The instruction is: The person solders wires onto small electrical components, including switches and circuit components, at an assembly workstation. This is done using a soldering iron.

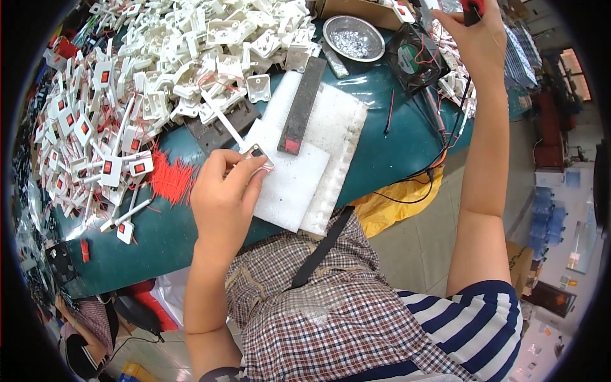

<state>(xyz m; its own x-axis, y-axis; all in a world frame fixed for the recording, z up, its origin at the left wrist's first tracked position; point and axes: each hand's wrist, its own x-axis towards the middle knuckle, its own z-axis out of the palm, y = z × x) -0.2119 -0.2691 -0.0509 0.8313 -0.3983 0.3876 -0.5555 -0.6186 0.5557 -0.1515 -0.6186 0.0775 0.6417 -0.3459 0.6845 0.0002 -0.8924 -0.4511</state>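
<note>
My left hand [223, 194] pinches a white plastic housing [266, 164] with a long white stem [223, 118] pointing up and away. A dark switch body [256, 151] shows inside the housing, just above the white foam pad [286, 191]. At the far right my right hand [480, 44] is raised and closed around a black-and-red object [472, 11], cut off by the picture's top edge; its kind cannot be made out. Beside the held housing, a dark bar [304, 102] with a red patch on its end lies on the foam.
White housings [223, 32] are heaped at the back, with stemmed pieces bearing red switches [108, 167] at left. Cut red wires [170, 181] lie nearer. A metal bowl [354, 57], black fan [417, 57] and corded orange-black tool [438, 121] stand right. Another person [89, 331] sits lower left.
</note>
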